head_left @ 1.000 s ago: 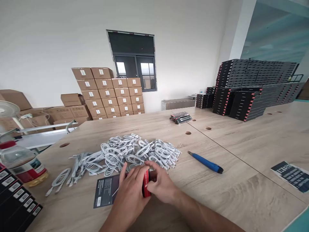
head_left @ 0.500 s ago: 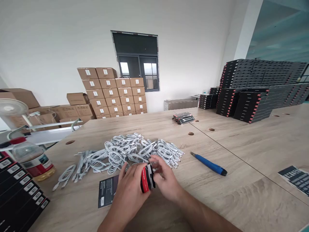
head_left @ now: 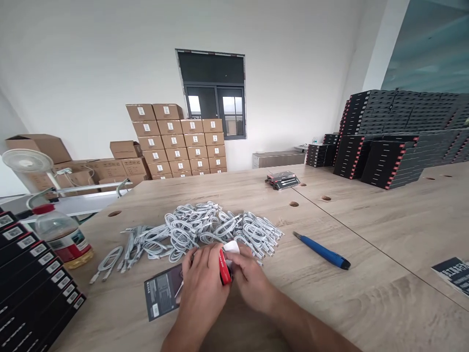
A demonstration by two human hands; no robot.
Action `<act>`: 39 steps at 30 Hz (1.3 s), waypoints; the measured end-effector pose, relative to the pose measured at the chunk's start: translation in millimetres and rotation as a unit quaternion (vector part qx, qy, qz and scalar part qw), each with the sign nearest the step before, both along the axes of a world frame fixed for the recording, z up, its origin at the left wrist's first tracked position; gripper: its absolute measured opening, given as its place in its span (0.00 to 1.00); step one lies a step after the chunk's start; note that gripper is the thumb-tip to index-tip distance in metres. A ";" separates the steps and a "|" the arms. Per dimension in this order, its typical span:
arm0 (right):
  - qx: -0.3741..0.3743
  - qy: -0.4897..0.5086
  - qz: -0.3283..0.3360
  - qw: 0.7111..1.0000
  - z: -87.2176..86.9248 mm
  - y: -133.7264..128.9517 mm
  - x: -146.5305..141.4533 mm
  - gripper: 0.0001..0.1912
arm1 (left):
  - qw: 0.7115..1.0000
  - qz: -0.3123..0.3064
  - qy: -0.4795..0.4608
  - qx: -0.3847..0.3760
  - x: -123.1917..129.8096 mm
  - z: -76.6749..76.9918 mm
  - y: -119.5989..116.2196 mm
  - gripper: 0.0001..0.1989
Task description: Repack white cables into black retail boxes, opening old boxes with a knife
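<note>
Red edge: the box (head_left: 224, 266) in the hands now shows mostly its narrow red end, where half a second ago its black face was turned more toward the camera.
White flap: a small white tab (head_left: 231, 246) now stands up at the top of the box, just past the fingertips; it did not show a second ago.
Box: small, black with a red end, held on edge just above the table (head_left: 366, 274), between the two hands.
Left hand (head_left: 202, 288): curled round the near left side of the box, fingers closed over its top, gripping it.
Right hand (head_left: 251, 278): closed against the right side of the box, thumb and fingers pinching at the white tab.
Sleeve (head_left: 164, 292): a flat black printed sleeve lies on the table, partly under the left hand.
Cables (head_left: 205, 230): a heap of coiled white cables lies just beyond both hands.
Knife (head_left: 322, 250): a blue-handled utility knife lies to the right of the right hand, apart from it.
</note>
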State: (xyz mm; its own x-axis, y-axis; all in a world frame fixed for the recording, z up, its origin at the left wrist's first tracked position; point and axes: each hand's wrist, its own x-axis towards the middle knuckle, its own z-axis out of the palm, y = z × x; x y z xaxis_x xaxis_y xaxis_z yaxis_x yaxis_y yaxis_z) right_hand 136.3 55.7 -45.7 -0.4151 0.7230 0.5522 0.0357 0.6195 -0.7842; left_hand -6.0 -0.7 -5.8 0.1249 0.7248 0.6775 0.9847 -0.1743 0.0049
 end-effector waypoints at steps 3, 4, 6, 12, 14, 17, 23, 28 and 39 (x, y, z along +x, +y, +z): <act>-0.137 0.039 0.037 0.989 4.8 -3.3 -3.5 0.13 | 1.000 -0.013 -0.003 -0.023 -1.3 -1.5 0.9 0.29; -0.174 0.063 0.035 0.982 6.1 -1.2 -2.3 0.07 | 0.999 -0.018 -0.007 -0.036 -3.5 -1.6 1.1 0.29; -0.223 0.131 0.007 0.966 8.2 7.7 4.4 0.10 | 0.998 -0.012 -0.022 -0.064 -9.8 -0.3 0.7 0.30; -0.226 0.194 -0.098 0.950 16.5 39.7 43.0 0.21 | 0.986 0.010 -0.072 -0.147 -25.5 11.0 -5.9 0.35; -0.153 0.157 -0.134 0.966 19.6 42.3 52.7 0.18 | 0.981 0.010 -0.077 -0.175 -25.5 13.4 -7.6 0.36; 0.016 0.014 -0.145 0.989 19.8 39.3 59.0 0.09 | 0.974 0.022 -0.079 -0.212 -22.1 14.4 -8.6 0.37; 0.050 -0.152 -0.060 0.985 11.9 29.4 58.4 0.03 | 0.964 0.008 -0.059 -0.260 -16.4 12.3 -7.8 0.36; 0.044 -0.090 -0.061 0.993 21.1 35.6 63.7 0.06 | 0.945 0.029 -0.085 -0.315 -20.5 11.3 -11.2 0.35; 0.030 0.069 -0.282 0.956 -0.8 80.7 61.5 0.20 | 0.939 -0.015 -0.158 -0.304 -14.7 15.7 -12.7 0.38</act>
